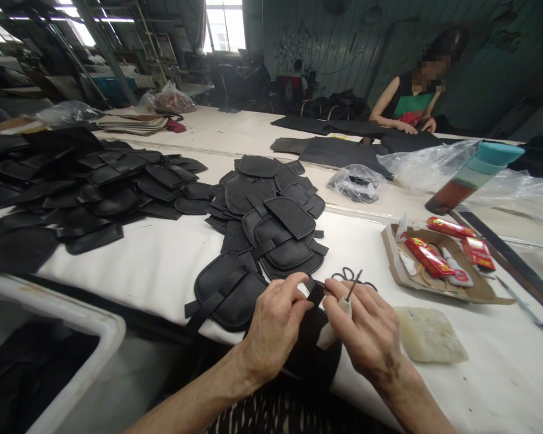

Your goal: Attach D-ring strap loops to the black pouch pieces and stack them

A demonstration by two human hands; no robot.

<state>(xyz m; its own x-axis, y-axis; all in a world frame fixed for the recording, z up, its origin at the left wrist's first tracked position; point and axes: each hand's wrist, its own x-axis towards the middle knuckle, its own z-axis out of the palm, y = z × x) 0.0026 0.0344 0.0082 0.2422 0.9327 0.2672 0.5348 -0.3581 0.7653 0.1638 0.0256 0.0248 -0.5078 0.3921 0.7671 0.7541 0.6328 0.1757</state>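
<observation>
My left hand (274, 328) pinches one end of a short black strap (316, 294) between thumb and forefinger. My right hand (371, 328) has its fingertips at the strap's other side. It also grips an awl (345, 305), with a pale handle across the palm and a thin dark spike pointing up and away. Below both hands hangs a dark leather piece (314, 355) at the table edge, partly hidden by the fingers. Just beyond the right hand lie black-handled scissors (350, 276). Left of my left hand rests a black leather pouch piece (228, 292) with crossed straps.
Piles of black leather pieces (117, 175) cover the left table. At right are a cardboard tray (396, 265) with glue bottles and red boxes, a yellowish block (429, 334) and a teal-lidded bottle (475, 178). A white bin (113, 331) stands lower left. A co-worker (411, 99) sits opposite.
</observation>
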